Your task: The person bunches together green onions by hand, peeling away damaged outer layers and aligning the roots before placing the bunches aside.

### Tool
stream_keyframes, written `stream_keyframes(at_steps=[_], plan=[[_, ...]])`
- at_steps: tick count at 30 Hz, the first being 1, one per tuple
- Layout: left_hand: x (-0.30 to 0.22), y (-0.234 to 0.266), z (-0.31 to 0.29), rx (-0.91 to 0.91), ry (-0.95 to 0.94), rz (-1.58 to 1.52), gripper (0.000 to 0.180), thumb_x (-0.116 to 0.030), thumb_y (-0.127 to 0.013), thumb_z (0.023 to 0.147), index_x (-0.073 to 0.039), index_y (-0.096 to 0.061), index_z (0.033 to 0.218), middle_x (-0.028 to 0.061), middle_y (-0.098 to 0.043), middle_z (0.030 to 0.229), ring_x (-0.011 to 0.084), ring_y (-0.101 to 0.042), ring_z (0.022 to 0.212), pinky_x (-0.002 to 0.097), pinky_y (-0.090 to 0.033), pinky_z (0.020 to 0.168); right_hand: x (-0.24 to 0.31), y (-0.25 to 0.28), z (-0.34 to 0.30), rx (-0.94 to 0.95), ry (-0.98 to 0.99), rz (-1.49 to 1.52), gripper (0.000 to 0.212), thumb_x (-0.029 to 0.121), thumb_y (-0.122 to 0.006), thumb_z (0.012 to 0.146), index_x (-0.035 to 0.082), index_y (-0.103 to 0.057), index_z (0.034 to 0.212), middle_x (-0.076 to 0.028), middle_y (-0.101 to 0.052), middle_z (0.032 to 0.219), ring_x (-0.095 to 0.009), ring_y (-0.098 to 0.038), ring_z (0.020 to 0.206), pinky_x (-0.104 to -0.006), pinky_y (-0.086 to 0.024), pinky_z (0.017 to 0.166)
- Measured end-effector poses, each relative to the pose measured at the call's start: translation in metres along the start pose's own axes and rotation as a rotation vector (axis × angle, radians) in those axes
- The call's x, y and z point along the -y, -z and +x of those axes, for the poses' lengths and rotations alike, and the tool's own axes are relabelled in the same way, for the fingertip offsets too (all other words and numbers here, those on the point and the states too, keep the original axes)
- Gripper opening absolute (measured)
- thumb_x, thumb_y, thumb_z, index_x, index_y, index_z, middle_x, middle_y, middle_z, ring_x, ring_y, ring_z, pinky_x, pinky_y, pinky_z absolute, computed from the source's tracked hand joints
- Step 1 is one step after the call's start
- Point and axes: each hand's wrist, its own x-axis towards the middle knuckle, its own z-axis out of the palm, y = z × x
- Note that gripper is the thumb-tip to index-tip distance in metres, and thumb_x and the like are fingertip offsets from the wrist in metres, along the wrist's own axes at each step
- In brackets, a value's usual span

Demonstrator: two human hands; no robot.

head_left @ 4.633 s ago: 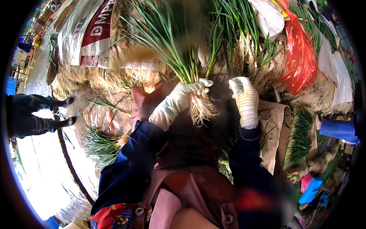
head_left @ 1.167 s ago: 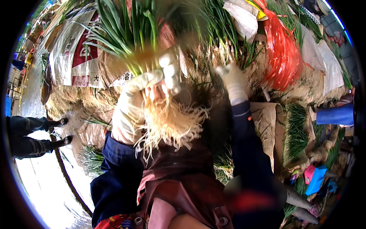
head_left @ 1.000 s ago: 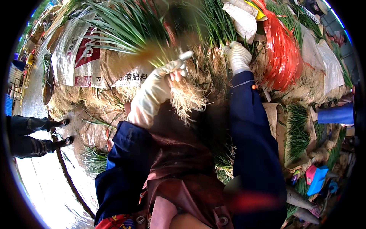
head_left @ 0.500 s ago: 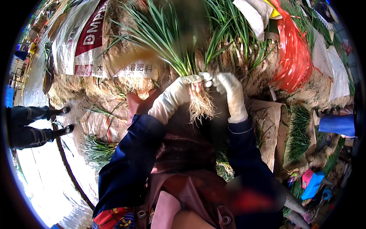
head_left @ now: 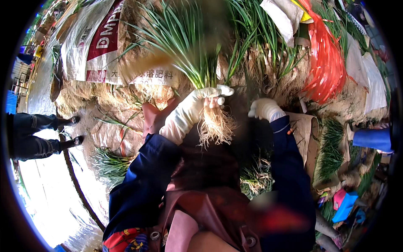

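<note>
My gloved left hand [head_left: 191,109] is wrapped round a bunch of spring onions [head_left: 201,69] just above the roots. Its long green leaves fan out away from me, and the pale, stringy roots [head_left: 216,128] hang below the glove towards my apron. To the right, apart from the bunch, is my gloved right hand [head_left: 266,109], its fingers curled in. Whatever they may hold is hidden. Beneath the right forearm, more spring onions [head_left: 257,178] lie low beside my apron [head_left: 205,168].
A heap of rooted spring onions [head_left: 289,63] lies ahead, partly under a printed sack [head_left: 84,63]. Red plastic strips [head_left: 325,63] hang at its right. Another bunch [head_left: 111,164] lies at left, near a standing person's legs [head_left: 40,136]. Brown sacking [head_left: 304,138] is at right.
My right hand has moved away from the bunch, to the right and nearer to me. My left hand keeps its grip, with the bunch slightly lower and further left.
</note>
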Motion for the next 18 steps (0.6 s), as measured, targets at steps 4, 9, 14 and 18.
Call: stream_keyframes(at_steps=[4,9,14,18], plan=[[0.009,-0.005,0.005,0.212,0.018,-0.209,0.041,-0.008,-0.055,0.084,0.01,-0.044,0.119,0.0166,-0.058,0.111,0.015,-0.059,0.079,0.0243,-0.052,0.072,-0.008,-0.032,0.018,-0.009,0.7,0.876,0.04,0.022,-0.051,0.089,0.006,-0.047,0.125,-0.003,-0.063,0.099,-0.01,-0.059,0.072,-0.0245,-0.048,0.068],[0.024,-0.003,0.005,0.066,-0.063,-0.239,0.037,-0.009,-0.056,0.083,0.009,-0.05,0.115,0.0165,-0.06,0.106,0.0173,-0.059,0.075,0.0324,-0.048,0.074,0.071,-0.028,0.004,0.508,1.238,1.898,0.041,0.019,-0.059,0.087,0.004,-0.044,0.122,0.002,-0.053,0.083,-0.002,-0.05,0.061,-0.014,-0.044,0.057],[0.018,-0.002,-0.002,0.027,-0.105,-0.264,0.031,-0.012,-0.058,0.083,0.006,-0.053,0.109,0.0127,-0.06,0.097,0.0149,-0.055,0.071,0.029,-0.049,0.069,0.086,-0.034,0.006,-0.069,1.019,1.621,0.023,0.025,-0.062,0.085,0.01,-0.059,0.102,0.005,-0.053,0.076,-0.003,-0.049,0.063,-0.0137,-0.041,0.057],[0.009,0.038,-0.007,-0.005,-0.057,-0.043,0.038,-0.017,-0.063,0.08,0.004,-0.053,0.109,0.0114,-0.057,0.101,0.0152,-0.056,0.073,0.0301,-0.048,0.065,0.041,-0.02,0.021,-0.762,0.475,1.348,0.013,0.014,-0.065,0.081,0.007,-0.062,0.091,-0.009,-0.065,0.088,-0.016,-0.06,0.08,-0.0273,-0.048,0.079]])
